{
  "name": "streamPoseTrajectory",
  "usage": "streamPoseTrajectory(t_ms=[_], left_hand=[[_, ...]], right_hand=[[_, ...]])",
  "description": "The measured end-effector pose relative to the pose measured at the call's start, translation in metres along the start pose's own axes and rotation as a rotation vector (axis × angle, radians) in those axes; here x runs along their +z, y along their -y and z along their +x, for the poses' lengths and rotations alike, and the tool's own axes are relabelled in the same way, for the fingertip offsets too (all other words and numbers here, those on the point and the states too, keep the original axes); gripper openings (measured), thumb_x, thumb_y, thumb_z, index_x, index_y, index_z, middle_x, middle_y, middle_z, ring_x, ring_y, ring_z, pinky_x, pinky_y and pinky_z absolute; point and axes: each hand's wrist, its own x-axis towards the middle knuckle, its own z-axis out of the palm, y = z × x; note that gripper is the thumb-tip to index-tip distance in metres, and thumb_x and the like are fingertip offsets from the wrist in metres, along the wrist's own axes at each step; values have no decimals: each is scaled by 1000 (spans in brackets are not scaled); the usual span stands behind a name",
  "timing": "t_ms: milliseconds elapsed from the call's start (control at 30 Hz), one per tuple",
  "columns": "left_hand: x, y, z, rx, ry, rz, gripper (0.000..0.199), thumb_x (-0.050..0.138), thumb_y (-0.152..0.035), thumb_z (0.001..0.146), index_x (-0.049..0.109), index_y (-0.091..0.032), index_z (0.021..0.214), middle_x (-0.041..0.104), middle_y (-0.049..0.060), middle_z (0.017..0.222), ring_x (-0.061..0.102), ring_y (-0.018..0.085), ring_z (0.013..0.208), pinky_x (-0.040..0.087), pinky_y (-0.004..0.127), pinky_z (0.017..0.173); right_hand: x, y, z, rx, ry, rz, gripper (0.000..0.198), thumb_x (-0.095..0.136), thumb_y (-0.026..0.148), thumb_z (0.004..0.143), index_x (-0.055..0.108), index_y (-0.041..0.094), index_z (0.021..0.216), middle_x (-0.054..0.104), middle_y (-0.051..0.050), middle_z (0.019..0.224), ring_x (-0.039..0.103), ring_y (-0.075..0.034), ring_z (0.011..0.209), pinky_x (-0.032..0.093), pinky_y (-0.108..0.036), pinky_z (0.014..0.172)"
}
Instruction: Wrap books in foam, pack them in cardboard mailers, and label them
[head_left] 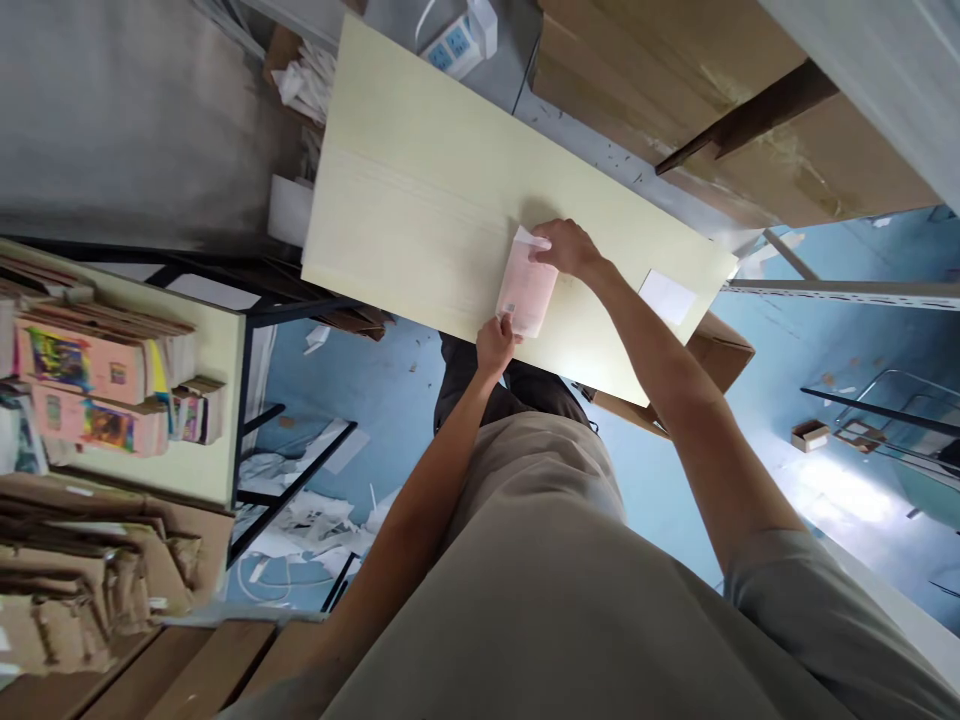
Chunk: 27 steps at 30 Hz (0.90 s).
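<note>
A flat pink packet [527,285], with a pale flap at its far edge and a small dark mark near its lower left corner, lies over the cream tabletop [420,180]. Whether it is a book or a pouch I cannot tell. My left hand [496,345] pinches its near left corner, thumb on top, by the table's front edge. At the far right corner, my right hand [568,248] curls its fingers and thumb around the packet's edge. A white sheet [666,297] lies on the tabletop to the right, under no hand.
A power strip [457,45] sits behind the table, near large cardboard boxes [645,70]. On the left, a second table [214,345] bears stacks of pink printed items [94,385]. Folded cardboard [97,560] is piled below them. White scraps [315,510] litter the blue floor.
</note>
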Motion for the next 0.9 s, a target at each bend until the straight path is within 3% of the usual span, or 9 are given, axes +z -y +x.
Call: streamPoseTrajectory(t_ms=[100,200,300,400,500,600,667,767,900], left_hand=[[-11,-7,1,-52,34,100,55,42,-39,129,79,-18,95,88,19,91,89,30,95,68,40,97],[-31,-13,3,-69,-6,272,39,63,-41,121,82,-19,95,85,20,89,87,41,116,65,51,113],[-56,-18,12,-24,-146,350,20,75,-35,113,84,-18,118,86,24,117,82,44,130,62,54,117],[-72,-28,28,226,-218,383,42,67,-11,108,77,-18,148,76,25,156,71,41,150,57,52,128],[-76,-38,40,451,-116,477,61,62,0,102,73,-17,159,60,23,180,52,39,173,50,54,140],[-80,-42,43,504,-24,589,69,60,0,101,70,-21,166,54,18,188,45,37,180,49,57,144],[-86,-44,42,494,14,653,70,61,-2,103,69,-24,168,53,17,190,45,38,181,51,60,143],[-103,-54,39,479,95,720,68,67,-5,103,69,-23,169,51,20,191,47,40,180,54,62,141],[-128,-92,34,571,130,730,67,76,-8,99,70,-17,165,64,23,180,59,38,172,51,53,145]], right_hand=[[10,6,-4,116,47,-1,47,90,32,101,82,22,146,84,-15,146,78,-39,138,61,-62,130],[19,25,-16,135,-37,-53,41,80,30,106,79,20,146,84,-19,145,75,-41,143,53,-69,137],[26,50,-27,154,-81,-106,39,64,25,112,76,18,149,81,-23,148,69,-43,150,48,-73,138],[28,75,-37,187,-127,-137,50,53,16,111,71,15,158,71,-28,164,62,-45,159,50,-70,135],[26,94,-48,146,-190,-139,58,47,13,111,68,16,166,61,-28,177,52,-47,170,47,-72,138],[27,103,-65,73,-115,-92,61,42,13,113,69,22,167,66,-26,175,54,-46,168,50,-70,136],[29,106,-79,76,-41,-49,62,41,13,113,69,23,167,65,-27,176,57,-43,167,55,-63,133],[29,110,-104,88,-32,-19,69,46,6,108,65,21,173,56,-24,187,45,-39,182,52,-56,139],[9,123,-130,91,-51,-76,63,51,8,110,70,17,169,48,-27,192,46,-39,183,46,-57,145]])
